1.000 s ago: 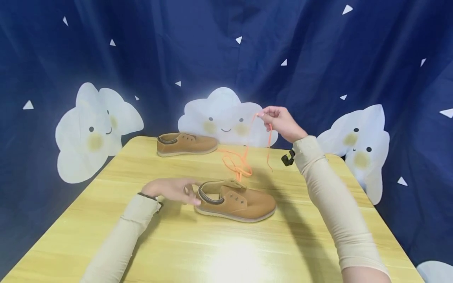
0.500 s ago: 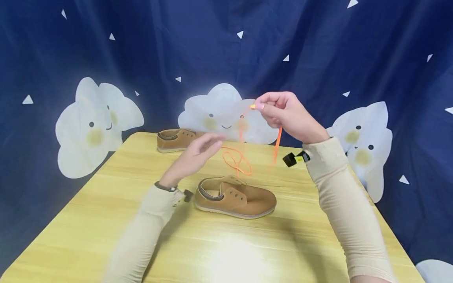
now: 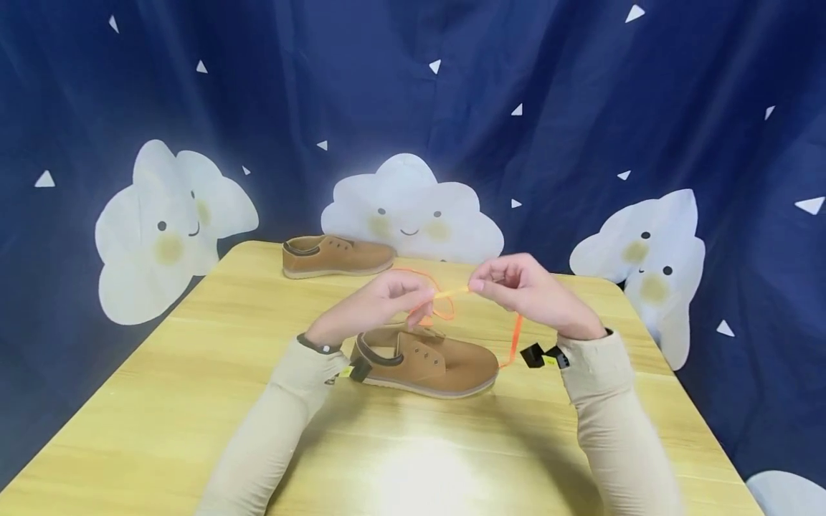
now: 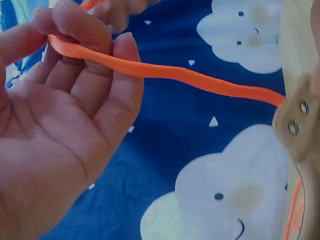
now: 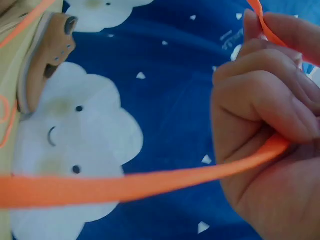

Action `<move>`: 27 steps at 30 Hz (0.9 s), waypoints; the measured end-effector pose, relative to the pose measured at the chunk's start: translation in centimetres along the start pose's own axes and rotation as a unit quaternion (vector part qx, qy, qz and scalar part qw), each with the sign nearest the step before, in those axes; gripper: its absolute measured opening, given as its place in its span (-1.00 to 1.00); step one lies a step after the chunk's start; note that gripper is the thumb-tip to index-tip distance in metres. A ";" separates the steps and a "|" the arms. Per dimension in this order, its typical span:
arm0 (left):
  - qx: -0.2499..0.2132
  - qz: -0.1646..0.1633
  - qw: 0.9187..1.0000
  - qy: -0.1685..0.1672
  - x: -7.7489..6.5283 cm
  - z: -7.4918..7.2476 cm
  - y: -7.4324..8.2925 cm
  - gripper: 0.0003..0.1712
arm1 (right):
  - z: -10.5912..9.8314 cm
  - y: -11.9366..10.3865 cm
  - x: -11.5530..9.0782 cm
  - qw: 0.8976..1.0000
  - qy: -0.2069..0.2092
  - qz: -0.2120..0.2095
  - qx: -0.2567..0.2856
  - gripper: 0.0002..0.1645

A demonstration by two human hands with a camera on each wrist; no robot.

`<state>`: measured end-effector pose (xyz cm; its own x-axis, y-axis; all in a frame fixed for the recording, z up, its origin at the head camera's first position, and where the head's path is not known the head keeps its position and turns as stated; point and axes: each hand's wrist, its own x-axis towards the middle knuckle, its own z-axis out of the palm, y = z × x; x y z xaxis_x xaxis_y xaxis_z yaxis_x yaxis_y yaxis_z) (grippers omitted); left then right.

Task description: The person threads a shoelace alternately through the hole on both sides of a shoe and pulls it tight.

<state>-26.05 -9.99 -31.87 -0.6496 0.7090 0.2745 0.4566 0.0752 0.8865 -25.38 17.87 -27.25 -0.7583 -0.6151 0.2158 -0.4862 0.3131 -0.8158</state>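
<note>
An orange shoelace (image 3: 453,292) is stretched between my two hands, above a tan shoe (image 3: 461,365) that lies on its sole with its toe to the right. My left hand (image 3: 381,304) pinches the lace between thumb and forefinger. From there, in the left wrist view, the lace (image 4: 175,75) crosses the fingers to the eyelet flap (image 4: 297,117) of the shoe. My right hand (image 3: 535,297) pinches the lace at its other side. A length of lace (image 5: 165,185) also passes through the curled fingers of that hand and hangs down to the table behind the shoe's toe.
The wooden table (image 3: 161,423) carries a second tan shoe (image 3: 348,256) at its far left edge. Loops of orange lace lie behind the near shoe. A dark blue curtain (image 3: 374,64) with white clouds surrounds the table.
My left hand has left the near shoe's heel, risen to the right and taken hold of the lace. After rising a little, my right hand has come down with the lace.
</note>
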 end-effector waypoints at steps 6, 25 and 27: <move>0.047 -0.052 0.998 -0.004 -0.6 -0.8 -0.8 -0.67 | -0.2 2.9 -1.8 0.999 -0.045 0.028 -0.014 -0.85; 0.147 -0.077 0.982 -0.085 -1.0 -1.7 -1.2 -0.69 | -0.8 8.4 -2.4 0.970 -0.218 0.043 -0.100 -0.82; 0.147 -0.073 0.981 -0.101 -0.7 -1.0 -1.1 -0.69 | 0.5 7.7 -1.8 0.973 -0.198 0.029 -0.111 -0.79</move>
<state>-26.74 -11.24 -32.64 -0.6007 0.7981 0.0463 0.5429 0.3647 0.7565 -27.52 21.06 -34.22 -0.5808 -0.8094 -0.0867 -0.5631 0.4764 -0.6753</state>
